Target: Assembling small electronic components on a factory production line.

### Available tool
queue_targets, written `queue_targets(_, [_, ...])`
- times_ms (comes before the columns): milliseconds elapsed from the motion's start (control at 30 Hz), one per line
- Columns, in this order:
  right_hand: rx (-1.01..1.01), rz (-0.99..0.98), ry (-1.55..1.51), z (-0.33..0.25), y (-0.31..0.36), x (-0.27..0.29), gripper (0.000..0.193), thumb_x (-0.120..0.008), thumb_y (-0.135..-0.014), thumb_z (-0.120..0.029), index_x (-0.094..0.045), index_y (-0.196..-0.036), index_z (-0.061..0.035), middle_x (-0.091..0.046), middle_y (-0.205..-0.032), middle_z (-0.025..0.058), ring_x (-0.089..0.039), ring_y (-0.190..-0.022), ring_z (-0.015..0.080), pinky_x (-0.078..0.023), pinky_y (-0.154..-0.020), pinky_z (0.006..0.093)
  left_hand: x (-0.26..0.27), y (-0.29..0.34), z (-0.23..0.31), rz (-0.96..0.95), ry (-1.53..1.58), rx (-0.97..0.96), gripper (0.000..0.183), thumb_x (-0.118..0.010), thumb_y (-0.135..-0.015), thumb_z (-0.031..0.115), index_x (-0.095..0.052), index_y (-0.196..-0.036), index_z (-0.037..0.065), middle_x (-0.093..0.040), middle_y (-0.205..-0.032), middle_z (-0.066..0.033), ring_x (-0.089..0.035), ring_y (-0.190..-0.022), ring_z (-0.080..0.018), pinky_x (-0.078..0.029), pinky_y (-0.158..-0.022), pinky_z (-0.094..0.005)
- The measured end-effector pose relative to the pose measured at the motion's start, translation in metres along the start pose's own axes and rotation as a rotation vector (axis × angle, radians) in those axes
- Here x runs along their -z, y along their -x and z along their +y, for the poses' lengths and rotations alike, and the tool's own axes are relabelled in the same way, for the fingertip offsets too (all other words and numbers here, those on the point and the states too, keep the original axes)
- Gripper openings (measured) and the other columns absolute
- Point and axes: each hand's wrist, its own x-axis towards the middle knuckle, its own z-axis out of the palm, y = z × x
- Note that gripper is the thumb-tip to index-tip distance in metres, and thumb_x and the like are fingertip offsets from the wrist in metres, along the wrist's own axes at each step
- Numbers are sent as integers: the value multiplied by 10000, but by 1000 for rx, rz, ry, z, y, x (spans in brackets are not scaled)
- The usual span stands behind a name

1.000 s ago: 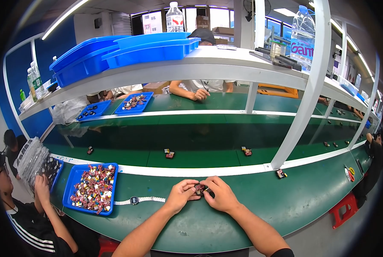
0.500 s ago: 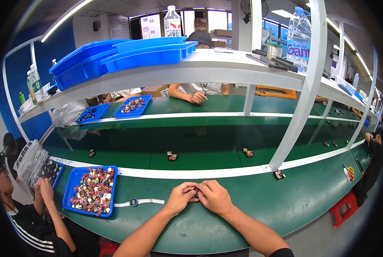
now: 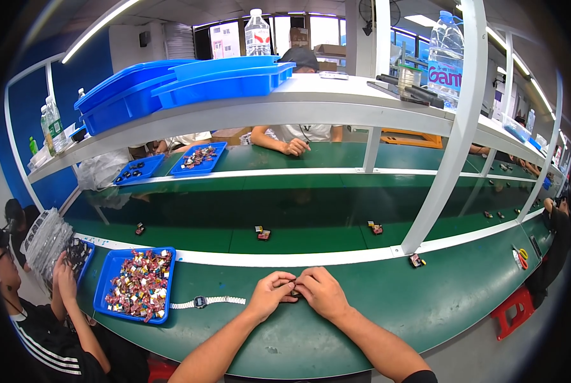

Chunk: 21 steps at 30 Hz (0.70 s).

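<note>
My left hand and my right hand meet over the green bench, fingertips pinched together. Between them they grip a small dark part, mostly hidden by the fingers. To the left lies a wristwatch with a pale link band, stretched out flat. Beside it stands a blue tray heaped with small bundles of reddish wires with white and yellow pieces. A small black part with a yellow-and-white end rests on the bench to the right of my hands.
A green conveyor belt behind a white rail carries spaced small parts. A white post rises at the right, supporting a shelf with blue trays and bottles. Yellow-handled scissors lie far right. A co-worker sits at the left.
Parts on the belt have shifted slightly right. My hands stay in place, with the fingers moving a little around the small dark part. The left co-worker's hands have risen slightly.
</note>
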Motion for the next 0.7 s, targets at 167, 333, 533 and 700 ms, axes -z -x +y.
queue_targets(167, [-35,3,-1,6,2,0,173,-745,-767,-92,-683,-929,-86,-613,-940,39,-610,-894,234,-531,-726,350,-1,0,-4,30,-7,-39,189,-572,-963,54,-562,-1135,-26,-654,-1039,-116,-663,-903,-160,-595,-749,-287])
queue_targets(333, [20,-1,-52,0,0,4,197,-745,-775,-99,-672,-958,-88,-608,-1005,76,-623,-903,249,-533,-750,350,-3,-1,-4,69,-17,-64,179,-592,-953,53,-571,-1112,-27,-662,-1012,-116,-669,-848,-150,-591,-698,-263])
queue_targets(533, [-283,-33,-153,-7,6,-12,331,-749,-762,-103,-597,-1049,-44,-600,-1026,114,-625,-916,292,-532,-766,373,-5,-4,-7,133,-55,-85,163,-600,-945,41,-583,-1092,-28,-671,-979,-105,-666,-834,-137,-587,-675,-256])
queue_targets(700, [-518,-24,-308,-8,6,-14,289,-726,-781,-78,-574,-1017,-9,-626,-954,130,-666,-792,245,-540,-698,352,-6,-2,-6,129,-61,-81,167,-601,-935,24,-580,-1090,-33,-663,-1006,-122,-670,-851,-157,-604,-688,-276])
